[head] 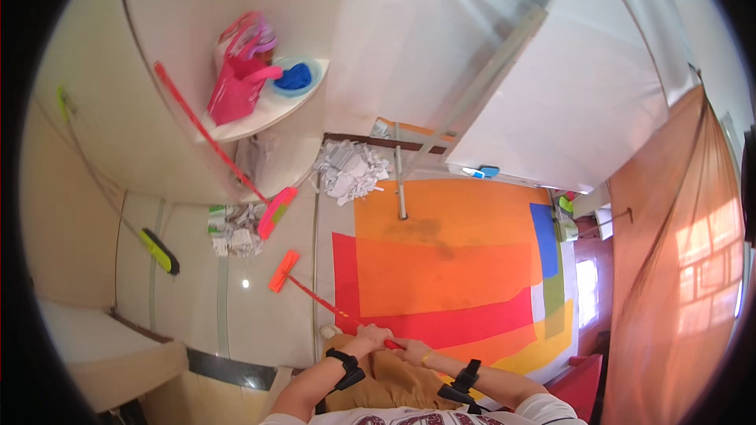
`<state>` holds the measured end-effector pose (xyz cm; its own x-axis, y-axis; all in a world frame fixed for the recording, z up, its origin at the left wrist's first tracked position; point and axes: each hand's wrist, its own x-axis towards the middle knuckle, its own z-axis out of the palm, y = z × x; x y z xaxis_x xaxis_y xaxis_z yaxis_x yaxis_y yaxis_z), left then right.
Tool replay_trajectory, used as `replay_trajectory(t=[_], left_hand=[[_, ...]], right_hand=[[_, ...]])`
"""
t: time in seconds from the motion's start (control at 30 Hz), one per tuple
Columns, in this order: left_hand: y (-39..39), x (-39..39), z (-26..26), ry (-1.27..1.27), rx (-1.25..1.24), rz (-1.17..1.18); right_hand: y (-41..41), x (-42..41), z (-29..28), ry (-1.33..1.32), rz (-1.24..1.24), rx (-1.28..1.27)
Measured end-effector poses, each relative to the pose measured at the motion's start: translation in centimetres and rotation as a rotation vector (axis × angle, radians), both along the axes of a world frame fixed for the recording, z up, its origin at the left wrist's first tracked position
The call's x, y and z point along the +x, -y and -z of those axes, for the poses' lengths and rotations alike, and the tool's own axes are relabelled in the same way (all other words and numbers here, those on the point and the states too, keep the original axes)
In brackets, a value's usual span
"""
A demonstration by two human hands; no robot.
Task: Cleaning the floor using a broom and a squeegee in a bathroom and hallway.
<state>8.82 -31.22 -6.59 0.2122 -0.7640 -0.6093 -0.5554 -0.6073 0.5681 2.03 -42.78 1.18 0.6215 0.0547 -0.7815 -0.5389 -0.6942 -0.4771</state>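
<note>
My left hand [372, 335] is closed around the red handle of a broom with an orange head [284, 271], low in the view. Just right of it, my right hand [411, 352] grips the handle's near end. The broom head rests on the light tiled floor [260, 313], left of the colourful mat. Ahead of it lies a small heap of paper scraps [241, 233]. Beside that heap is the pink head of a second broom [277, 212], whose red handle leans on the wall. A larger heap of shredded paper [351, 168] lies at the mat's far left corner.
A corner shelf [260, 124] holds a pink bag [236, 91] and a blue basin [316, 79]. A green-headed broom [156, 251] stands against the left wall. The whiteboard's metal leg [401, 183] reaches onto the orange mat [455, 283]. An orange curtain [661, 236] hangs at right.
</note>
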Motion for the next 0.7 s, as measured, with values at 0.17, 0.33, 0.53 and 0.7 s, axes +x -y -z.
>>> replay_trajectory(t=[0.17,0.33,0.53,0.7], left_hand=[[-1.7,0.0,1.0,0.036,-0.008,-0.005],[-3.7,-2.6,7.5,0.218,-0.277,-0.170],[-4.5,-4.7,4.4,0.285,-0.070,-0.789],[-2.1,-8.6,1.2,-0.181,-0.462,-1.525]], right_hand=[[-0.9,-0.3,1.6,0.215,-0.202,-0.039],[-1.8,0.7,-0.1,0.003,-0.187,0.064],[-2.8,1.2,0.9,-0.079,-0.061,0.383],[-0.9,2.6,1.8,-0.125,-0.088,0.512]])
